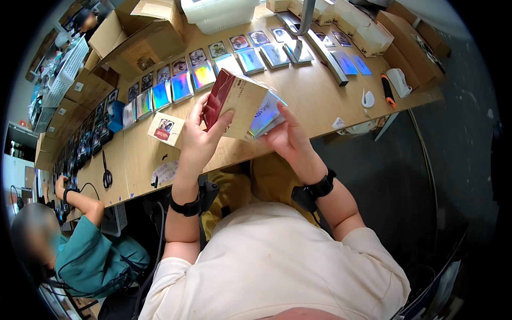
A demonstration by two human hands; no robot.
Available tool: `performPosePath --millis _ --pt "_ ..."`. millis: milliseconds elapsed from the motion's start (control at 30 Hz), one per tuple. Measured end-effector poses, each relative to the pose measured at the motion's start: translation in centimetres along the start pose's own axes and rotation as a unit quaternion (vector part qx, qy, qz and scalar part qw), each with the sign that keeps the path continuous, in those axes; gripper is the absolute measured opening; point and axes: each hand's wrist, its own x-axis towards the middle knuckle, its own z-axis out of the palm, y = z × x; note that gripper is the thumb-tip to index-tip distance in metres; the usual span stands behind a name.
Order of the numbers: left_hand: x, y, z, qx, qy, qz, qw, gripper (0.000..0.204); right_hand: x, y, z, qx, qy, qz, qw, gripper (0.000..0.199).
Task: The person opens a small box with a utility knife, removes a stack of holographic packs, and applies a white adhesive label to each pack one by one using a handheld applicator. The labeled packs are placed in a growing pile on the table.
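The left hand [201, 133] is wrapping its spread fingers around a cream-and-red carton [241, 104], tilting above the desk [320, 101]; the right hand [289, 134], its fingers half-curled, is gripping an iridescent pack [266, 114] at the carton's right end. A small box [166, 129] is sitting left of the carton.

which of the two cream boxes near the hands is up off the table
The cream box with the dark red side, gripped in the left hand; the other cream box rests on the table, left of it.
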Motion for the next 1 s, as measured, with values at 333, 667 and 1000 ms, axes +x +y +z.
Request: performPosePath --millis 333,667,1000 --pt "-0.8 -3.0 -1.4 -0.155 0.072 -0.040 0.984 0.046 1.2 -5.1 -1.5 -0.466 0.090 -0.303 0.827 0.033" --pt "-1.6 -2.9 -2.5 -0.328 0.047 -0.076 0.940 0.045 -0.3 -9.7 -2.8 -0.960 0.024 -0.174 0.218 0.056" --pt "-2.4 -1.7 -3.1 -0.472 0.024 -0.154 0.868 0.050 2.4 -13.0 -4.3 -0.817 0.103 -0.047 0.565 0.065"
